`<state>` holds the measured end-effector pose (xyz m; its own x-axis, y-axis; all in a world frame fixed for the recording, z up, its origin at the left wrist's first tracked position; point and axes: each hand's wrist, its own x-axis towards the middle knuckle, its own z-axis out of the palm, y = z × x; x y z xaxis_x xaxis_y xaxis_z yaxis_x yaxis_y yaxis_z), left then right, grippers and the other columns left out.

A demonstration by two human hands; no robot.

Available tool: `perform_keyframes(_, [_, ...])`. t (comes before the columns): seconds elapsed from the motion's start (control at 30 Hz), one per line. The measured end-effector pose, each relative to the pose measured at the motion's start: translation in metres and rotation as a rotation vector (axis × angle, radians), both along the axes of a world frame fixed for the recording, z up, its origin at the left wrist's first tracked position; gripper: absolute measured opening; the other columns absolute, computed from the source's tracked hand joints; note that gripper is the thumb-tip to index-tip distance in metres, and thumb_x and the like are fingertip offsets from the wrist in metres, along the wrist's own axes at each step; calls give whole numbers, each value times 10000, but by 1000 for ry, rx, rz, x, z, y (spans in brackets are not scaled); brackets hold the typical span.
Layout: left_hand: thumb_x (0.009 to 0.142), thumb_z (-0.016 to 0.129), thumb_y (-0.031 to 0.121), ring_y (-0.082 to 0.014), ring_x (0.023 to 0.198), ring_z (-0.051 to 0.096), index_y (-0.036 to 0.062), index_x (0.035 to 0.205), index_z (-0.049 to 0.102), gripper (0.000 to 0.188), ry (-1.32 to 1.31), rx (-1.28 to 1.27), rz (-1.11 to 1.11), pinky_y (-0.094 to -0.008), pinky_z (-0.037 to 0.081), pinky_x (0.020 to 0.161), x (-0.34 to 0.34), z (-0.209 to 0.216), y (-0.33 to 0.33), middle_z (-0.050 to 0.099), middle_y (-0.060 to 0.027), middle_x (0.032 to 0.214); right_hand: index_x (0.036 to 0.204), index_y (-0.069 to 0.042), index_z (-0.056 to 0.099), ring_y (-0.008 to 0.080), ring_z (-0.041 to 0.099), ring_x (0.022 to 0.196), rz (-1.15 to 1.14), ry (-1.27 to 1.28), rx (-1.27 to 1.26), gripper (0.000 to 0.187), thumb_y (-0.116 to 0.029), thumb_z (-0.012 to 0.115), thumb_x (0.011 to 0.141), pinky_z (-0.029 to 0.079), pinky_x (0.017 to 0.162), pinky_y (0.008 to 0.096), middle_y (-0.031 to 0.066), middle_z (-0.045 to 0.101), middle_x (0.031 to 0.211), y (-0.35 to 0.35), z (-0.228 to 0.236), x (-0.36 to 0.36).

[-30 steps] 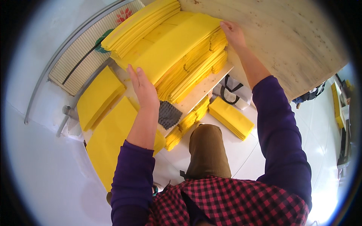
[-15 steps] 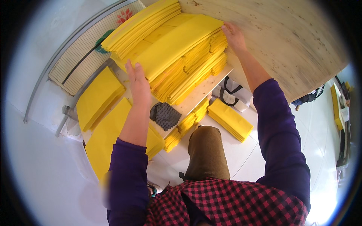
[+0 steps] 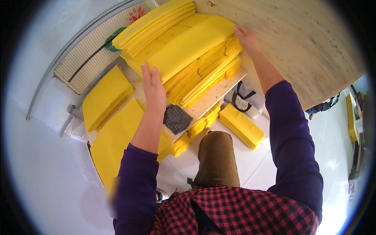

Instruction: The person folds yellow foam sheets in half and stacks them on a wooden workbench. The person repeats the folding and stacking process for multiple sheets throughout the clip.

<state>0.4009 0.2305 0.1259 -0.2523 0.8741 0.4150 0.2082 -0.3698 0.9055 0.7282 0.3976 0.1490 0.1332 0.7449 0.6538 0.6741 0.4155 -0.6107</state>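
A long folded yellow cloth-like sheet lies on top of a stack of yellow folded pieces. At its near left end, my left hand stands with fingers stretched out against the edge. My right hand touches the far right corner with its fingertips, the fingers extended. Both palms face the stack's ends, and neither hand is wrapped round the sheet. Behind it rises another thick pile of folded yellow pieces.
A wooden panel stands along the right. Below the stack are a dark grey cloth, a yellow bundle on the tiled floor and a white bag with black handles. Flat yellow pieces lie left, beside a ribbed panel.
The whole view has shifted slightly, with the stack and both hands a little farther right in it. Both hands keep their places at the sheet's ends.
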Motion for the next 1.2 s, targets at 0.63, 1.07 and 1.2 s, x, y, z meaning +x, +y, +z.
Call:
perform_keyframes(0.63, [949,437,445,-335,1413,201,80,1403,386,584,874,161,71,-559,63,1126,-22,16,11,297,-197,1487,1071,-50,660,214,621,888,-221,345,-189,364,-345,636,857,480,800,347,105,677,983,7,17,-6])
perform_keyframes(1.07, [955,385,512,-351,1400,225,90,1389,409,605,967,158,-8,-597,74,1107,-21,-14,10,319,-180,1479,1027,-22,598,103,523,604,29,884,-201,214,-212,550,942,473,533,248,58,632,829,-13,8,-13])
perform_keyframes(1.2, [956,373,523,-350,1403,217,89,1393,402,616,960,178,10,-598,65,1107,-18,-21,9,306,-179,1485,1001,-22,598,99,506,575,112,937,-311,209,-217,551,944,455,508,237,53,620,802,-16,16,-12])
